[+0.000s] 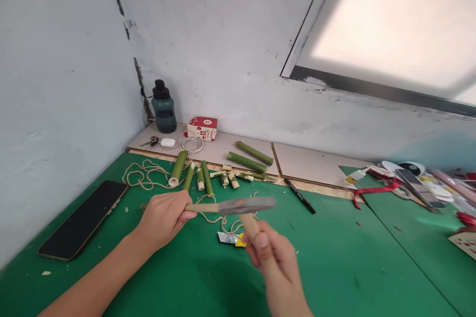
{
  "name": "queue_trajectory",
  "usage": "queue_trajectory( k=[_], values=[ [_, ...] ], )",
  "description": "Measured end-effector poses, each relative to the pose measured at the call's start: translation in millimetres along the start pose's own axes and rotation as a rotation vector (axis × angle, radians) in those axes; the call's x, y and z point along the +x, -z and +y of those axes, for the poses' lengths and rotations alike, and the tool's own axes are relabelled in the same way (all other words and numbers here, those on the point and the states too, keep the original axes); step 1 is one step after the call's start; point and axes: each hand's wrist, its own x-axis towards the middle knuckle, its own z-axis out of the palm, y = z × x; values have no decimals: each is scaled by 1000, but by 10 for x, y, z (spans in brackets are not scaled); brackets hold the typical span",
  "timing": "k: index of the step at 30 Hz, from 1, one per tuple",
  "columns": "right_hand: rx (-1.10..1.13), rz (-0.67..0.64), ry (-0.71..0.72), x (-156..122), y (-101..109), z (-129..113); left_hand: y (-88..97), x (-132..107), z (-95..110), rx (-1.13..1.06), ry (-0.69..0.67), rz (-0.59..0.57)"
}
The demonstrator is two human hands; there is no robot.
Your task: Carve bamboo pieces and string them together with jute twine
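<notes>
Now, left hand (166,213): its fingers are curling tightly around one end of a pale stick (203,207), leaving no visible gap, with the thumb lying alongside.
Right hand (273,252): its fingers are clasping a pale wooden piece (250,227) from below, the thumb pressing over the near side.
Pale stick: it is extending rightward out of the left fingers, lying nearly level above the desk (334,267).
Pale wooden piece: it is rising from the right fingers, leaning slightly left, its upper end meeting the underside of a gray bar (247,205) in the view.
Gray bar: it is blurring, stretching level between the stick's far end and a spot above the right hand; which of the two pieces it belongs to, one cannot tell.
Cutter (228,238): it is lying beyond the right fingers, which are partly hiding its yellow end.
Twine (146,174): it is looping left of the bamboo tubes (178,168), while another strand is winding near the cutter.
Bamboo tubes: they are resting beyond the left hand, among shorter offcuts (233,181).
Pen (299,195): it is lying slantwise, beyond the right hand.
Phone (84,220): it is lying face up, left of the left hand.
</notes>
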Motion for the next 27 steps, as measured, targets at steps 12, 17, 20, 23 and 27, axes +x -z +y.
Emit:
queue_trajectory(
  k=[12,17,20,23,27],
  values=[
    [86,93,-11,19,9,37,5,-8,0,21,30,-5],
    [57,-40,-100,11,2,93,28,-8,-9,21,11,-3],
    [10,-56,-51,0,-6,99,26,-12,-13,22,20,6],
    [92,79,5,-1,-5,80,15,-21,-15,-1,23,8],
    [-44,-79,-66,14,8,70,-2,-25,-21,-3,6,8]
  ],
)
